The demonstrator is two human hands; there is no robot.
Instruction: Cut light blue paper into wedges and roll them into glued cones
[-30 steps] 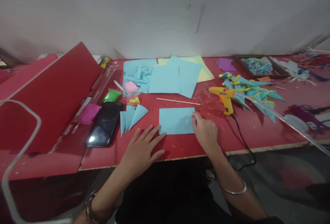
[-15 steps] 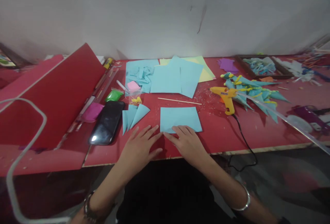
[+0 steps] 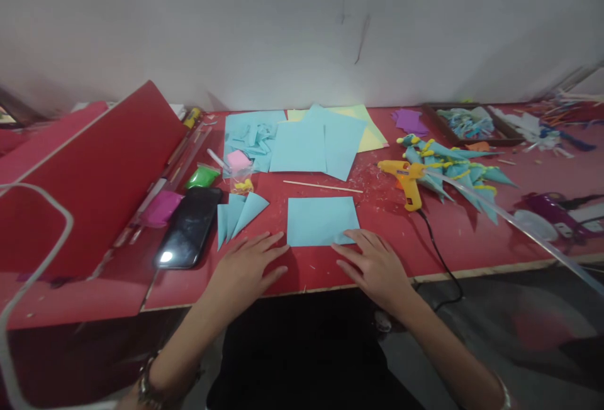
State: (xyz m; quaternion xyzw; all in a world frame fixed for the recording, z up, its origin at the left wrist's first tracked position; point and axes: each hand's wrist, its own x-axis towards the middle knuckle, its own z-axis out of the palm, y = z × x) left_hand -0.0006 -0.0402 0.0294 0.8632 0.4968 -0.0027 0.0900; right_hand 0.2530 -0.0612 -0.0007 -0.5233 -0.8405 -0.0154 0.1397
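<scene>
A light blue paper rectangle [image 3: 321,218] lies flat near the table's front edge. My right hand [image 3: 375,265] is open, its fingertips on the paper's lower right corner. My left hand [image 3: 248,268] rests open with spread fingers, close to the paper's lower left corner; whether it touches the paper I cannot tell. Just beyond the left fingers sit several rolled blue paper cones [image 3: 240,215]. A thin wooden stick [image 3: 323,187] lies behind the rectangle.
A black phone [image 3: 189,227] is at left, by a red board [image 3: 94,190]. Blue sheets [image 3: 299,146] lie at the back. A yellow glue gun [image 3: 406,180] with a cord stands right, before a blue cone craft with yellow trim [image 3: 453,165]. A brown tray [image 3: 500,141] sits far right.
My right hand has slid rightward along the paper's front edge, from its middle to the lower right corner. My left hand stays spread beside the paper. The view has shifted slightly.
</scene>
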